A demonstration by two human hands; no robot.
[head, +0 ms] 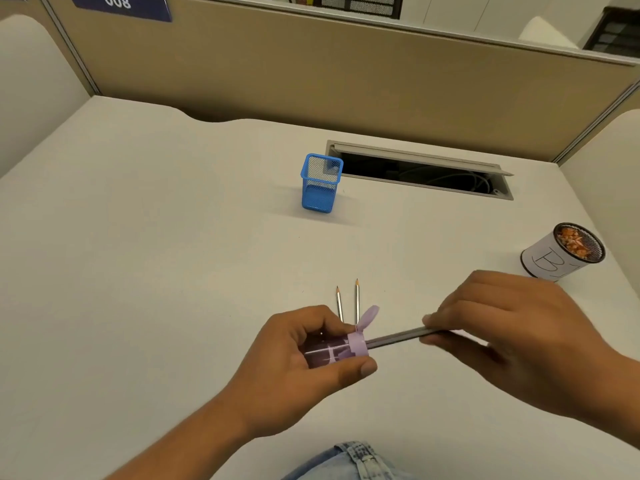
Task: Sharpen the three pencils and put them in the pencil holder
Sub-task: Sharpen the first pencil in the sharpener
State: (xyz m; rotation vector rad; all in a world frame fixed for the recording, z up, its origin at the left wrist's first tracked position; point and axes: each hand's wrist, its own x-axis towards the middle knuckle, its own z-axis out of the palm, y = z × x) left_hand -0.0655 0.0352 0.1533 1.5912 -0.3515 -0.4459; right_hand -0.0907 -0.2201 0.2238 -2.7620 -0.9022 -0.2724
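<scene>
My left hand [304, 355] grips a lilac pencil sharpener [346, 348] with a clear body and rabbit ears, held just above the desk. A grey pencil [394, 338] is stuck tip-first into the sharpener's right end, and my right hand [502, 337] pinches its other end. Two more pencils [348, 301] lie side by side on the desk behind my left hand, points facing away; their near ends are hidden by the hand. The blue mesh pencil holder [320, 183] stands upright farther back, with nothing visible in it.
A round mesh cup [562, 252] wrapped in white paper holds pencil shavings at the right. An open cable slot [419, 171] lies in the white desk [156, 254] behind the holder. Beige partition walls close off the back and sides.
</scene>
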